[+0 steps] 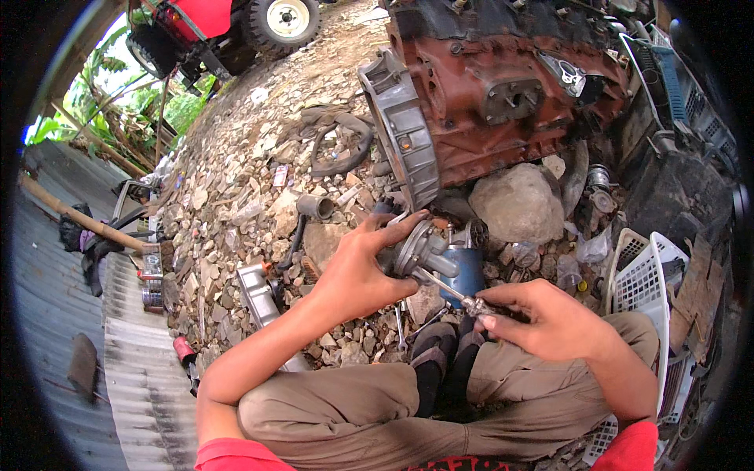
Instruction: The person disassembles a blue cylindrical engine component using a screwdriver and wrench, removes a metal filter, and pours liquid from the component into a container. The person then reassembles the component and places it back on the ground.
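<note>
Stony ground (pixel 228 196), all angular chips and dusty lumps, spread leftward from the rust-red engine block (pixel 463 98), whose top was cut off by the upper edge; beyond its left end, a red vehicle (pixel 200 20) was cropped too, with one pale-hubbed wheel (pixel 284 17) showing; far to its left lay ridged, corrugated sheeting (pixel 141 353).

On the near side of the engine block, the left hand (pixel 361 259) was curled part-way closed around a grey metal part (pixel 424 250), a round, flanged casting with a smooth, stubby projection; the palm hid its left side, and the fingers' full grip could not be made out; also nearer than the block, the right hand (pixel 542 318) pinched a slim screwdriver (pixel 441 287) between thumb and bent fingers, its shiny shank slanting toward the part; whether its tip met a screw could not be told.

Just nearer than the engine block, a blue cylinder (pixel 465 275) stood partly masked by the casting; against the block's near side sat a rough, rounded boulder (pixel 518 204); to its right, a white plastic lattice basket (pixel 640 275) had its lower part obscured by the person's knee.
</note>
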`<state>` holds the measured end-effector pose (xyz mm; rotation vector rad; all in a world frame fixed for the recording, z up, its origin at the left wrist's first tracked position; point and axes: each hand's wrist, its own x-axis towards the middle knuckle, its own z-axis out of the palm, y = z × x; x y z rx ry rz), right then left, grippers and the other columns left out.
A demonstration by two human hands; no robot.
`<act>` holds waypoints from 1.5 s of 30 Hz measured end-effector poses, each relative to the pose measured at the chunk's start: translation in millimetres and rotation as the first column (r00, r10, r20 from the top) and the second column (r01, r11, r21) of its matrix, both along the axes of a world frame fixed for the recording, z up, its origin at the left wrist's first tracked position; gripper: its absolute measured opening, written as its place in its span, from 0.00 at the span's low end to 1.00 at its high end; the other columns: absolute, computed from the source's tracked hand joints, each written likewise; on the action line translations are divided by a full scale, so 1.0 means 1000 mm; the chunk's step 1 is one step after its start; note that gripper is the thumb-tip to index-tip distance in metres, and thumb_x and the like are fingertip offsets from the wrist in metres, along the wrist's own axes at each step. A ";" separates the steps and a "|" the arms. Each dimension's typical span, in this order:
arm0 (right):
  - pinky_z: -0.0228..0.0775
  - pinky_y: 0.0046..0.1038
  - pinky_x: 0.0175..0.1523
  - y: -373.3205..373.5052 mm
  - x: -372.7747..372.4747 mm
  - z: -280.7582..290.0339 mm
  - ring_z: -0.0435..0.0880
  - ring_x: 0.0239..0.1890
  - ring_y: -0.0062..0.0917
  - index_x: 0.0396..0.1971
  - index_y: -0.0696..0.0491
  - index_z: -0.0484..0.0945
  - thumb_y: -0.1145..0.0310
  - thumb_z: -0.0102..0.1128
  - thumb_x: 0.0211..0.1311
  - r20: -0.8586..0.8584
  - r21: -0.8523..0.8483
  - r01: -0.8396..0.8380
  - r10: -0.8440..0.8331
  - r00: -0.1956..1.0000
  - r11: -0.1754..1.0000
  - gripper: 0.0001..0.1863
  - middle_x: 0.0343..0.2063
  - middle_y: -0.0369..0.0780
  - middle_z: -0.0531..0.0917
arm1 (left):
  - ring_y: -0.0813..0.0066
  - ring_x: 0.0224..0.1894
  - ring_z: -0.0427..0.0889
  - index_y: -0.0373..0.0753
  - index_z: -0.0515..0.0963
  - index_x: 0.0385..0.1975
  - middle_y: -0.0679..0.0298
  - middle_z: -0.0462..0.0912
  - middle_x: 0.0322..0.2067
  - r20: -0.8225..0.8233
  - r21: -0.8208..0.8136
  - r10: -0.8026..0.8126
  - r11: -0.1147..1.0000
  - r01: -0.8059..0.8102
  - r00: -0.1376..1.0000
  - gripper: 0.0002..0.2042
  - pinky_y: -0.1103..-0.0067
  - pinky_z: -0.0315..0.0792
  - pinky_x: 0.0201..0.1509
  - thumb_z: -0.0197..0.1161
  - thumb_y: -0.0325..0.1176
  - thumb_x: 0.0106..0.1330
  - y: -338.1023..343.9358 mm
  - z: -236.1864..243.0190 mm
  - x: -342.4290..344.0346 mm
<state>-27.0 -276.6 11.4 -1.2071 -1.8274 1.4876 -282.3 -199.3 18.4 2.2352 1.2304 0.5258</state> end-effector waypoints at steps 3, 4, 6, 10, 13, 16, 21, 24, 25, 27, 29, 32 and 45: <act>0.72 0.24 0.30 0.000 0.002 0.013 0.80 0.26 0.21 0.42 0.60 0.76 0.61 0.52 0.71 -0.230 -0.435 -0.020 -0.089 0.969 0.900 0.15 0.25 0.38 0.80 | 0.71 0.48 0.81 0.39 0.74 0.60 0.54 0.84 0.45 0.156 -0.195 0.023 0.981 0.008 0.988 0.36 0.77 0.71 0.56 0.69 0.28 0.42 0.001 0.004 0.004; 0.71 0.23 0.30 -0.001 0.002 0.016 0.79 0.26 0.18 0.42 0.59 0.76 0.60 0.51 0.72 -0.280 -0.534 -0.011 -0.165 0.946 0.846 0.16 0.25 0.37 0.80 | 0.74 0.47 0.80 0.38 0.73 0.59 0.56 0.84 0.45 0.200 -0.263 0.029 0.965 0.025 0.979 0.36 0.79 0.71 0.56 0.69 0.27 0.42 0.002 0.004 0.004; 0.71 0.21 0.29 0.000 0.006 0.024 0.78 0.26 0.17 0.46 0.60 0.76 0.63 0.52 0.72 -0.300 -0.533 -0.011 -0.177 0.937 0.846 0.14 0.26 0.36 0.79 | 0.79 0.46 0.79 0.35 0.73 0.59 0.60 0.84 0.45 0.284 -0.388 0.057 0.920 0.060 0.957 0.35 0.81 0.70 0.55 0.68 0.26 0.43 0.003 0.006 0.003; 0.73 0.21 0.36 -0.002 0.011 0.025 0.78 0.29 0.16 0.59 0.59 0.71 0.71 0.56 0.68 -0.328 -0.277 0.009 -0.103 0.939 0.961 0.21 0.31 0.35 0.80 | 0.80 0.47 0.77 0.32 0.71 0.60 0.62 0.82 0.47 0.323 -0.418 0.087 0.907 0.059 0.942 0.35 0.81 0.69 0.56 0.68 0.25 0.44 0.006 0.005 0.000; 0.72 0.22 0.38 -0.005 0.002 0.030 0.77 0.29 0.16 0.60 0.58 0.72 0.73 0.60 0.64 -0.278 -0.125 0.116 -0.146 0.949 0.985 0.24 0.34 0.38 0.83 | 0.79 0.49 0.77 0.32 0.70 0.61 0.60 0.81 0.49 0.348 -0.361 0.086 0.931 0.049 0.934 0.36 0.81 0.69 0.58 0.68 0.26 0.44 0.009 0.001 -0.005; 0.73 0.24 0.38 -0.007 0.002 0.024 0.80 0.29 0.19 0.54 0.58 0.77 0.75 0.63 0.59 -0.157 0.139 0.201 -0.179 0.971 0.970 0.21 0.32 0.42 0.85 | 0.78 0.50 0.77 0.32 0.69 0.61 0.59 0.81 0.49 0.363 -0.326 0.085 0.945 0.041 0.928 0.37 0.80 0.69 0.59 0.68 0.26 0.44 0.012 -0.003 -0.009; 0.75 0.26 0.39 -0.005 0.000 0.022 0.86 0.33 0.29 0.48 0.58 0.81 0.76 0.67 0.53 -0.068 0.409 0.241 -0.234 0.970 0.880 0.19 0.34 0.48 0.86 | 0.77 0.51 0.77 0.30 0.69 0.61 0.58 0.80 0.50 0.393 -0.373 0.110 0.926 0.049 0.913 0.37 0.79 0.69 0.59 0.69 0.27 0.43 0.010 0.004 -0.007; 0.76 0.27 0.38 -0.005 -0.001 0.019 0.87 0.33 0.32 0.47 0.58 0.82 0.76 0.67 0.52 -0.085 0.482 0.238 -0.225 0.971 0.844 0.19 0.36 0.48 0.86 | 0.77 0.51 0.77 0.30 0.70 0.60 0.58 0.80 0.50 0.405 -0.391 0.106 0.918 0.067 0.908 0.37 0.80 0.69 0.59 0.69 0.27 0.43 0.010 0.005 -0.005; 0.76 0.27 0.37 -0.006 -0.002 0.018 0.87 0.33 0.32 0.47 0.58 0.82 0.76 0.67 0.52 -0.090 0.494 0.238 -0.223 0.971 0.836 0.18 0.36 0.48 0.86 | 0.77 0.51 0.77 0.31 0.70 0.60 0.58 0.80 0.50 0.404 -0.377 0.098 0.924 0.068 0.910 0.37 0.80 0.69 0.59 0.68 0.27 0.43 0.010 0.005 -0.005; 0.76 0.27 0.37 -0.005 -0.003 0.014 0.87 0.33 0.32 0.46 0.58 0.82 0.76 0.67 0.53 -0.098 0.526 0.249 -0.233 0.968 0.813 0.18 0.36 0.48 0.86 | 0.77 0.51 0.77 0.31 0.70 0.60 0.58 0.80 0.50 0.401 -0.349 0.080 0.934 0.071 0.913 0.36 0.79 0.69 0.59 0.68 0.27 0.43 0.009 0.006 -0.005; 0.77 0.27 0.36 -0.005 -0.004 0.013 0.87 0.33 0.32 0.46 0.58 0.82 0.76 0.67 0.53 -0.101 0.545 0.254 -0.239 0.966 0.799 0.18 0.36 0.48 0.86 | 0.77 0.51 0.77 0.31 0.71 0.60 0.58 0.80 0.50 0.398 -0.347 0.081 0.935 0.069 0.914 0.36 0.79 0.69 0.59 0.68 0.27 0.43 0.009 0.005 -0.005; 0.77 0.27 0.36 -0.005 -0.005 0.013 0.87 0.32 0.33 0.46 0.58 0.82 0.76 0.67 0.53 -0.088 0.546 0.250 -0.242 0.966 0.800 0.18 0.36 0.48 0.86 | 0.78 0.51 0.77 0.31 0.71 0.60 0.58 0.81 0.50 0.387 -0.360 0.085 0.931 0.065 0.918 0.36 0.80 0.69 0.59 0.68 0.27 0.42 0.009 0.005 -0.005; 0.69 0.20 0.36 -0.001 0.010 0.029 0.73 0.30 0.11 0.54 0.60 0.77 0.74 0.58 0.64 -0.114 -0.007 0.185 -0.185 0.976 0.983 0.18 0.28 0.34 0.84 | 0.74 0.50 0.80 0.33 0.73 0.59 0.55 0.83 0.47 0.263 -0.318 0.084 0.948 0.004 0.961 0.36 0.78 0.69 0.59 0.69 0.28 0.41 0.007 0.002 -0.007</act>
